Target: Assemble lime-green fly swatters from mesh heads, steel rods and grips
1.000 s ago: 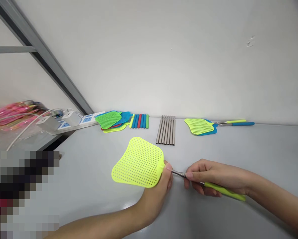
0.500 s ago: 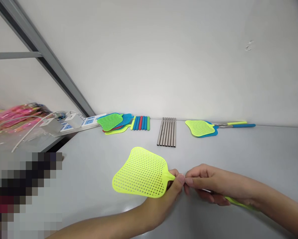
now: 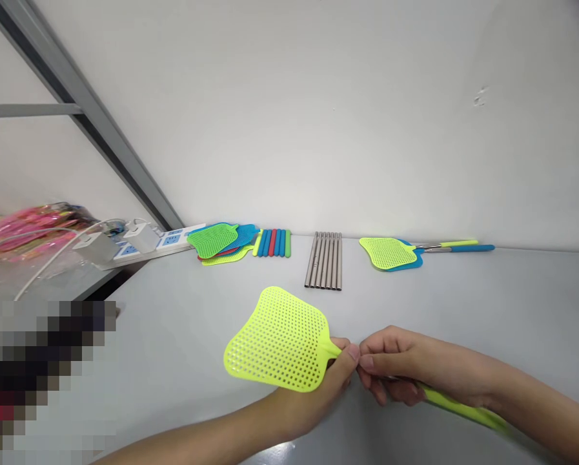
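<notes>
My left hand (image 3: 340,371) pinches the neck of a yellow fly swatter head (image 3: 277,342), whose perforated paddle points left. Close beside it, my right hand (image 3: 396,365) is closed around the metal rod, which my fingers mostly hide. From under that hand a yellow-green handle (image 3: 463,408) runs down to the right beneath my wrist. The fingertips of both hands almost meet where head and rod come together, so the joint itself is covered.
Several metal tubes (image 3: 324,261) lie in a row on the grey table (image 3: 182,323). Left of them are coloured handles (image 3: 273,243) and stacked swatter heads (image 3: 214,240). Two whole swatters (image 3: 390,253) rest at the right. A power strip (image 3: 173,240) with chargers sits far left.
The swatter head has shifted slightly right and tilted a little. My right fingers have curled differently, and more of the yellow-green handle shows below my wrist.
</notes>
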Available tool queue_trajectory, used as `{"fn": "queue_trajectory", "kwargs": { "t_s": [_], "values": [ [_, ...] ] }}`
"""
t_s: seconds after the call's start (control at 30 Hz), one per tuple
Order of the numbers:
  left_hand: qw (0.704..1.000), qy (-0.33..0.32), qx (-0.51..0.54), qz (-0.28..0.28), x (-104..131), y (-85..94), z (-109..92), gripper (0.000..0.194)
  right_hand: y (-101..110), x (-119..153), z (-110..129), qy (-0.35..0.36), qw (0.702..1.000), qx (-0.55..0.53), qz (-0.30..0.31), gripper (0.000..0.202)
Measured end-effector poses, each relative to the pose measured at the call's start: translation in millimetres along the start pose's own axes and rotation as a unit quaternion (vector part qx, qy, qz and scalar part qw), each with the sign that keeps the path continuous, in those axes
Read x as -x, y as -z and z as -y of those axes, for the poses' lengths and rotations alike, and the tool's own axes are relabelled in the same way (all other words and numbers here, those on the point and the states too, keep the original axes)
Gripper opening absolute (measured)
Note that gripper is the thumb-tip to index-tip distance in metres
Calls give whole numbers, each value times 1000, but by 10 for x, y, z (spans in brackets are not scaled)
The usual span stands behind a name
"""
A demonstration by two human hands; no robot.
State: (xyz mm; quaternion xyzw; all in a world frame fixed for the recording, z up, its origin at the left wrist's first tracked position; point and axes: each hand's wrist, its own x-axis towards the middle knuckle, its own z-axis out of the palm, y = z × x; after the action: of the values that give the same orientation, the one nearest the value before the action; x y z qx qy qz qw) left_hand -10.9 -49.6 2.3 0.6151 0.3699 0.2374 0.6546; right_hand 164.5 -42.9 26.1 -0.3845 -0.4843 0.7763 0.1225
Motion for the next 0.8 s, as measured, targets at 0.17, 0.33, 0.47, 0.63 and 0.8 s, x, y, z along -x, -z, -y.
{"fn": "queue_trajectory", "kwargs": {
  "t_s": [0.17,0.33,0.47,0.63,0.8],
  "values": [
    [1000,-3,-9,4,8,8,-44,39,21,24,33,-23,999,19,-26,26],
    [1000,-11,-3,-25,24,-29,-22,39,21,26,52,-32,998,35,-34,27],
    [999,-11,-13,-41,32,-41,-24,40,24,29,59,-35,998,47,-35,26],
    [998,-5,-38,-43,37,-35,-43,40,52,22,42,-32,998,53,-31,26],
    [996,-1,-78,-38,56,-24,-75,41,73,11,37,-49,998,47,-14,31]
  ]
}}
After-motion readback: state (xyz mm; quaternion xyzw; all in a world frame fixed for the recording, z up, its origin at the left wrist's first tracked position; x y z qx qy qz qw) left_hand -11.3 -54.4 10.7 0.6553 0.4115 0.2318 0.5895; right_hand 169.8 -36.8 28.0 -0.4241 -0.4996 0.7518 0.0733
